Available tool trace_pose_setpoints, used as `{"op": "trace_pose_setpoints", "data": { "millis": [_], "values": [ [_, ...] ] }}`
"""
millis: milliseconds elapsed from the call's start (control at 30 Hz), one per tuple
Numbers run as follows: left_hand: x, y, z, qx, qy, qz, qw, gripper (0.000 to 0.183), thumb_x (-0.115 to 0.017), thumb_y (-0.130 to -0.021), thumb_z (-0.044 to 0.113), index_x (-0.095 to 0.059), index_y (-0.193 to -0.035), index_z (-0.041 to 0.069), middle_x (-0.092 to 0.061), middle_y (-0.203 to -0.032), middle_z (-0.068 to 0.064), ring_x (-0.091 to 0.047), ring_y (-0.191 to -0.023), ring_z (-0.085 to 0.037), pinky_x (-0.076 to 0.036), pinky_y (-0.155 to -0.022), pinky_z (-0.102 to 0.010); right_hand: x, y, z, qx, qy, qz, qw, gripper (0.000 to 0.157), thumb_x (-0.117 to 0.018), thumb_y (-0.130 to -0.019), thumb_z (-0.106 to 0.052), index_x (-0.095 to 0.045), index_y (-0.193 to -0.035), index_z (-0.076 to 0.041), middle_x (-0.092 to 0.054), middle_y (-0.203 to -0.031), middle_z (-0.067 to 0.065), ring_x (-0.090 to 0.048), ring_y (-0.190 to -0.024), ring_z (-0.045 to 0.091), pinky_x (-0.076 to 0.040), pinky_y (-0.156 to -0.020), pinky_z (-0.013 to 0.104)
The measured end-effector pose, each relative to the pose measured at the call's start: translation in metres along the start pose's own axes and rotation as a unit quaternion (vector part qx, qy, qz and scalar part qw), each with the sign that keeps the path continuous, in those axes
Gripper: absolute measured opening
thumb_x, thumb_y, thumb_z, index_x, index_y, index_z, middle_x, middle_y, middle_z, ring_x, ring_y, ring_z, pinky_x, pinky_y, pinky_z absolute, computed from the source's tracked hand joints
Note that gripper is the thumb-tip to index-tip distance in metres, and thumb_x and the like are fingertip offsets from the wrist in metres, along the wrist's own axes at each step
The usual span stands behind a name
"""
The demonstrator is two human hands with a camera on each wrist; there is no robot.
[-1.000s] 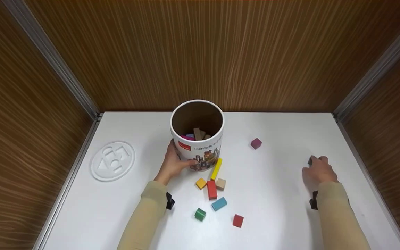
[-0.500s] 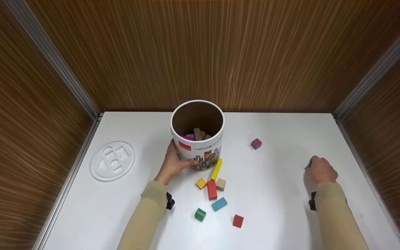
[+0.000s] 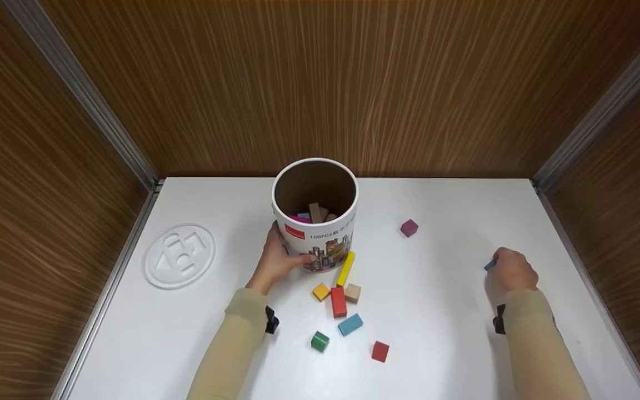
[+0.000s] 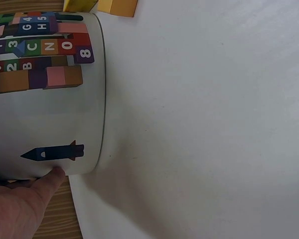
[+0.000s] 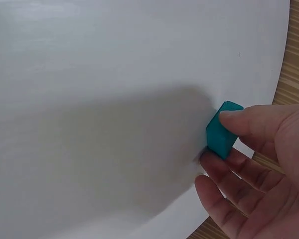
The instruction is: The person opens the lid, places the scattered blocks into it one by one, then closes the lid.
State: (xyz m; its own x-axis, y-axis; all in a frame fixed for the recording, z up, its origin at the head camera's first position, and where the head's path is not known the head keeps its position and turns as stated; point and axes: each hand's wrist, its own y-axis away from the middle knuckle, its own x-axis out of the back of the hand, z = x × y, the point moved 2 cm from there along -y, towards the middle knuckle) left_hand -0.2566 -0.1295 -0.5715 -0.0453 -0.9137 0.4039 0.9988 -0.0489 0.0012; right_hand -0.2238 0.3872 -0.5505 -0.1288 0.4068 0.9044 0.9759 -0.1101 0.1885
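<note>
My left hand (image 3: 273, 263) grips the lower left side of a white printed bucket (image 3: 320, 236), thumb across the front and the other fingers mostly hidden behind it. The bucket stands upright with several wooden blocks (image 3: 315, 213) inside. At the right of the table my right hand (image 3: 513, 270) pinches a teal block (image 5: 222, 132) between thumb and fingers, low over the white surface. In the head view only a small corner of that block shows past the hand. A purple cube (image 3: 409, 228) lies between the bucket and my right hand.
Before the bucket lie a yellow stick (image 3: 345, 269), an orange cube (image 3: 321, 292), a red block (image 3: 339, 302), a natural wood cube (image 3: 353, 293), a blue block (image 3: 350, 324), a green cylinder (image 3: 320, 341) and a red cube (image 3: 380, 351). A white lid (image 3: 178, 281) lies left. Wood-grain walls enclose the table.
My right hand has turned over the teal block and shifted slightly left; its fingers now show less and the block's corner shows more. The left hand and bucket stay in place.
</note>
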Motion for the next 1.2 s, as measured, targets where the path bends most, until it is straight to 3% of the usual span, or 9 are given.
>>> {"op": "trace_pose_setpoints", "data": {
  "millis": [233, 467, 867, 1200],
  "values": [
    [0.0, 0.0, 0.001, 0.007, -0.002, 0.0, 1.0, 0.132, -0.091, -0.06, 0.048, -0.007, -0.156, 0.013, -0.025, -0.157, -0.006, -0.024, -0.144, -0.022, -0.02, -0.119, -0.04, 0.001, 0.002, -0.009, -0.024, -0.054, -0.019, 0.998, 0.038, -0.051, -0.096, -0.01, -0.049, -0.123, 0.016, -0.052, -0.116, 0.037, -0.052, -0.105, 0.055, -0.045, -0.089, 0.066],
    [0.0, -0.001, 0.0, 0.002, -0.001, 0.003, 1.0, 0.13, -0.092, -0.06, 0.046, -0.01, -0.156, 0.013, -0.026, -0.156, -0.005, -0.025, -0.144, -0.021, -0.02, -0.119, -0.04, 0.008, -0.007, -0.025, -0.008, -0.069, -0.029, 0.997, 0.048, -0.06, -0.093, -0.014, -0.047, -0.128, 0.016, -0.052, -0.121, 0.038, -0.054, -0.108, 0.051, -0.047, -0.09, 0.061],
    [-0.001, -0.003, 0.0, -0.001, -0.012, 0.006, 0.9999, 0.128, -0.092, -0.061, 0.043, -0.011, -0.156, 0.015, -0.028, -0.155, -0.004, -0.027, -0.143, -0.02, -0.021, -0.118, -0.039, 0.027, -0.002, -0.087, 0.087, -0.12, 0.045, 0.988, 0.043, -0.064, -0.094, -0.016, -0.054, -0.125, 0.012, -0.056, -0.114, 0.03, -0.058, -0.103, 0.042, -0.053, -0.084, 0.052],
    [0.0, -0.001, 0.001, 0.003, -0.009, 0.005, 0.9999, 0.127, -0.093, -0.061, 0.043, -0.011, -0.155, 0.016, -0.029, -0.154, -0.003, -0.027, -0.142, -0.019, -0.021, -0.119, -0.039, 0.046, 0.011, -0.152, 0.163, -0.144, 0.094, 0.971, 0.035, -0.068, -0.092, -0.014, -0.061, -0.12, 0.006, -0.059, -0.108, 0.02, -0.058, -0.101, 0.036, -0.052, -0.082, 0.05]
  ]
}}
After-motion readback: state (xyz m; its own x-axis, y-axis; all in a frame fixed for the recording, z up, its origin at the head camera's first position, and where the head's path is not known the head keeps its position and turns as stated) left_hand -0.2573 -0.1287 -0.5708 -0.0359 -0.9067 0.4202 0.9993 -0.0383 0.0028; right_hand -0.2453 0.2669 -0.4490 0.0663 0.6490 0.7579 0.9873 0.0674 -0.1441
